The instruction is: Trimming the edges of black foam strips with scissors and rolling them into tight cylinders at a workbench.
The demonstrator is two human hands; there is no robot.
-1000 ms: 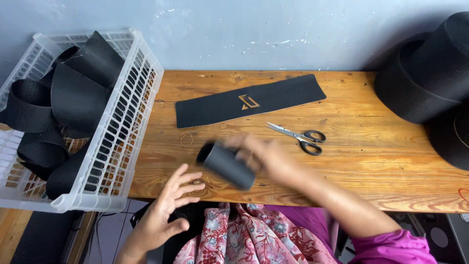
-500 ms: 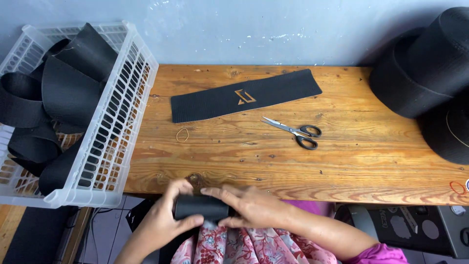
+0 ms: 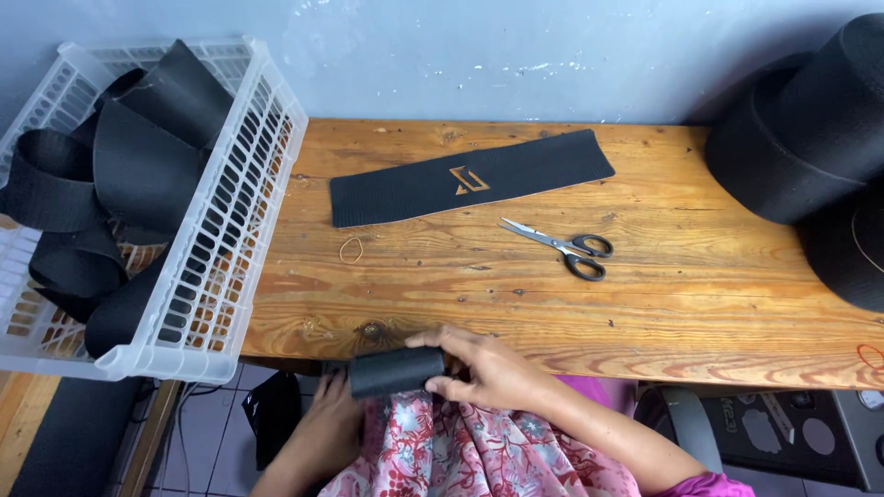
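Both hands [image 3: 497, 373] grip one black roll [image 3: 396, 371]; one scissors [image 3: 564, 248].

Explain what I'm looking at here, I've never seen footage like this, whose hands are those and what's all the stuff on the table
The camera sits on a person's head and looks down at their own bare hands. No machine is involved. The right hand and left hand together hold a rolled black band at the near edge of a wooden table. On the table lie a flat black strip with a small cut-out mark, scissors and a rubber band. A white plastic basket at the left holds black loops; big black rolls sit at the right.
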